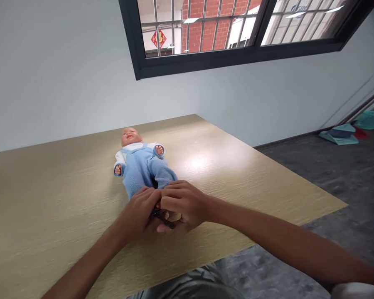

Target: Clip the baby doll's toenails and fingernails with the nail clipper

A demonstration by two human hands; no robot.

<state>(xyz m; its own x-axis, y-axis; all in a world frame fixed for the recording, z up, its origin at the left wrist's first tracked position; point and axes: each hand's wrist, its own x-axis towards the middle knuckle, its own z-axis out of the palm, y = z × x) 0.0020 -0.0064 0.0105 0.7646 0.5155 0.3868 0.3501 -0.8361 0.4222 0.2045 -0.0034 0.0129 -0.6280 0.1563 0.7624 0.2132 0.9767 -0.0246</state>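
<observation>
A baby doll [140, 162] in light blue fleece overalls and a white top lies face up on the table, its head away from me. At its leg ends, my left hand [142, 207] and my right hand [185, 204] meet with fingers curled. Between them shows a dark, narrow strap-like piece [164, 219], with a small orange-red spot beside it. Both hands are closed around this piece; its exact kind is hard to make out. My hands hide the doll's feet.
The light wood table [65, 211] has its right edge running diagonally towards me. Behind stands a pale wall [65, 74] with a dark-framed barred window [199, 66]. Teal dustpans [343, 135] lie on the grey floor at right. My legs [190, 286] are below the front edge.
</observation>
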